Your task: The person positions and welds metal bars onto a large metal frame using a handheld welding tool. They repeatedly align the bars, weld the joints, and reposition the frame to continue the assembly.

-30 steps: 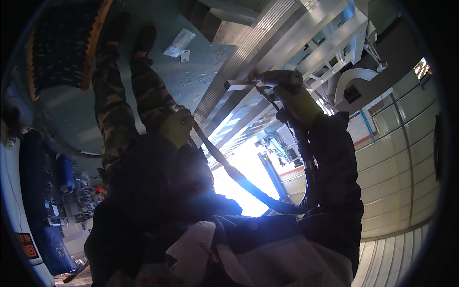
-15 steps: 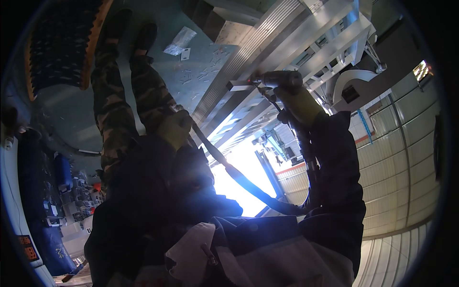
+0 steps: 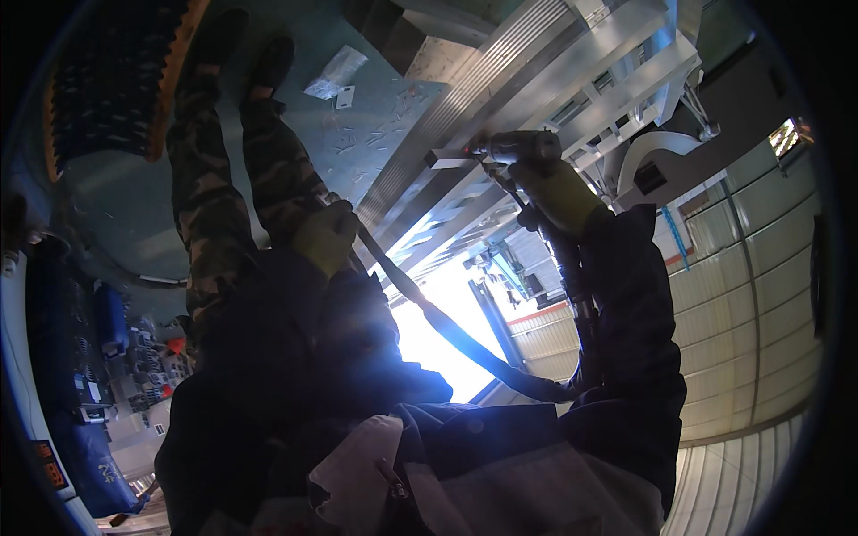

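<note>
My right hand (image 3: 556, 192), in a yellowish glove, is wrapped round the grip of a dark pistol-shaped power tool (image 3: 527, 145). The tool's nose points left, at a short bright metal piece (image 3: 447, 158) on a long ribbed aluminium profile (image 3: 429, 125). A thin dark hose runs down from the tool along my right forearm. My left hand (image 3: 326, 237), gloved too, is closed in front of my camouflage trousers. A thick dark hose (image 3: 438, 322) leads from it towards my right elbow. A small metal end shows above the left fingers; the rest of that grip is hidden.
The aluminium framework (image 3: 608, 80) stretches to the upper right. On the floor lie a clear plastic bag (image 3: 338, 70) and scattered small slivers (image 3: 375, 129). An orange-edged dark rack (image 3: 112, 80) stands at the upper left. Blue bins (image 3: 112, 317) with small parts are at the left.
The view has shifted very slightly. Both hands, the tool and the hose keep almost the same places.
</note>
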Action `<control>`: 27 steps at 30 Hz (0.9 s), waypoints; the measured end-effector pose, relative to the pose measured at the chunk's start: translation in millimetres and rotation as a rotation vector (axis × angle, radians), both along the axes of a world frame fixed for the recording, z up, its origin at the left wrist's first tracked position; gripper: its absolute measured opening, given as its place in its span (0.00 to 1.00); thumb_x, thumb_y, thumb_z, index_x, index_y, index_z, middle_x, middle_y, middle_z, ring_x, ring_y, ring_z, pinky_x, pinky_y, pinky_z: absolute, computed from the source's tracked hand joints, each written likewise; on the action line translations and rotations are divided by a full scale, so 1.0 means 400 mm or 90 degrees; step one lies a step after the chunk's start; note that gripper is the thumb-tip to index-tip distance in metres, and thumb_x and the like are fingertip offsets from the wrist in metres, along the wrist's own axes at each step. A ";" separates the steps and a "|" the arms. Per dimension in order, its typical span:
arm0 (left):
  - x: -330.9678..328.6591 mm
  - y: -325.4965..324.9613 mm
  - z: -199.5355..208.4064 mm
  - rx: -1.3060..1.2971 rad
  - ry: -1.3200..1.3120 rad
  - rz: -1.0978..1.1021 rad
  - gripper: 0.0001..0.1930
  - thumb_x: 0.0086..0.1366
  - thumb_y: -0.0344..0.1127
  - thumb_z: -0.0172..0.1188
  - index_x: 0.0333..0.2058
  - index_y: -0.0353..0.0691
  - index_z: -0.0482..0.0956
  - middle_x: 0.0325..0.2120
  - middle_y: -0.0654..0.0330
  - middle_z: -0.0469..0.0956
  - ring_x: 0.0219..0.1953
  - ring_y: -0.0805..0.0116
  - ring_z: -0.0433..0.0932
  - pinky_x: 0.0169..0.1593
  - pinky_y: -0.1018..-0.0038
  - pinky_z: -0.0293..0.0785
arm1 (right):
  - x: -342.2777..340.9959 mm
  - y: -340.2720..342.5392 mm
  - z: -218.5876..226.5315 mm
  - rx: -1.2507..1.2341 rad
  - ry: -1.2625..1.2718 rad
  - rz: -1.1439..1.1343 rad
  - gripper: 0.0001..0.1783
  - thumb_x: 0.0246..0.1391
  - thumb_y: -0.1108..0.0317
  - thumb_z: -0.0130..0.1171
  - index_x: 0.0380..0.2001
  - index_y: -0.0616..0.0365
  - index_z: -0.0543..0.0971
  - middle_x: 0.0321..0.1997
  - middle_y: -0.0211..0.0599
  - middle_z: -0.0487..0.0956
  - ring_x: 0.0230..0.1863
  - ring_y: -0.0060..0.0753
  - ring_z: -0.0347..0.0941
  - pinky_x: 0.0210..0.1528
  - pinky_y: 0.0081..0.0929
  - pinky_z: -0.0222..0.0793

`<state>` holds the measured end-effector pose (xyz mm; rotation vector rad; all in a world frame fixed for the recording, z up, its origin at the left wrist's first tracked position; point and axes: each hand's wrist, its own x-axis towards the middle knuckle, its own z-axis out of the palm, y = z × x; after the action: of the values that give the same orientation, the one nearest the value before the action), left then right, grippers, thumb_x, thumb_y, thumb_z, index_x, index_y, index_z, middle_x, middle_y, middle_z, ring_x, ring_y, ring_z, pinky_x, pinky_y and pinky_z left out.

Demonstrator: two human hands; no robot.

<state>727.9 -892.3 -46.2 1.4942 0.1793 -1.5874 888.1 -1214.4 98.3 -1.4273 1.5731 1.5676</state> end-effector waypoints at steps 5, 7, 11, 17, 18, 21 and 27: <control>0.025 -0.012 0.007 0.030 0.056 -0.041 0.17 0.71 0.44 0.59 0.50 0.40 0.85 0.33 0.48 0.86 0.36 0.53 0.86 0.45 0.65 0.80 | -0.013 0.006 -0.009 0.036 -0.017 0.085 0.20 0.68 0.57 0.57 0.53 0.62 0.77 0.27 0.35 0.78 0.22 0.27 0.78 0.25 0.25 0.75; 0.011 -0.009 0.001 0.020 0.022 -0.039 0.17 0.71 0.44 0.59 0.50 0.40 0.85 0.33 0.48 0.86 0.36 0.54 0.86 0.45 0.66 0.80 | -0.017 0.008 -0.014 0.056 -0.008 0.148 0.21 0.68 0.56 0.57 0.54 0.61 0.77 0.28 0.35 0.79 0.23 0.27 0.79 0.26 0.25 0.76; 0.010 -0.001 -0.002 0.013 0.023 -0.032 0.17 0.71 0.44 0.58 0.50 0.41 0.85 0.33 0.49 0.86 0.36 0.56 0.86 0.45 0.66 0.80 | -0.024 0.009 -0.025 0.078 0.045 0.200 0.24 0.67 0.54 0.57 0.56 0.61 0.77 0.31 0.38 0.80 0.26 0.27 0.80 0.28 0.25 0.77; 0.000 0.008 -0.005 0.019 -0.026 -0.027 0.17 0.71 0.44 0.58 0.50 0.41 0.85 0.29 0.50 0.85 0.32 0.57 0.86 0.43 0.67 0.80 | -0.006 0.030 -0.020 0.112 0.011 0.280 0.26 0.67 0.51 0.57 0.57 0.62 0.77 0.33 0.42 0.82 0.31 0.31 0.82 0.33 0.28 0.80; -0.004 0.008 -0.006 0.018 -0.031 -0.026 0.17 0.71 0.44 0.58 0.50 0.41 0.85 0.29 0.50 0.85 0.31 0.56 0.86 0.43 0.66 0.80 | -0.007 0.032 -0.019 0.115 -0.007 0.303 0.27 0.67 0.50 0.56 0.56 0.62 0.77 0.33 0.43 0.82 0.31 0.31 0.82 0.34 0.28 0.81; -0.014 0.008 -0.011 0.019 -0.016 -0.018 0.17 0.71 0.44 0.58 0.51 0.41 0.84 0.29 0.50 0.85 0.30 0.57 0.85 0.43 0.66 0.80 | -0.013 0.026 -0.024 0.116 0.005 0.286 0.28 0.67 0.49 0.56 0.55 0.64 0.77 0.34 0.44 0.83 0.31 0.34 0.83 0.35 0.30 0.81; -0.030 0.012 -0.025 0.000 -0.039 -0.021 0.17 0.71 0.43 0.58 0.51 0.40 0.84 0.30 0.52 0.86 0.28 0.63 0.85 0.39 0.68 0.80 | 0.008 0.031 -0.031 0.117 0.065 0.239 0.27 0.67 0.50 0.54 0.51 0.66 0.78 0.31 0.42 0.81 0.31 0.32 0.82 0.35 0.30 0.81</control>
<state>716.1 -887.4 -56.0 1.5507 0.1199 -1.5653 891.2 -1202.0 86.1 -1.6269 1.2228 1.9706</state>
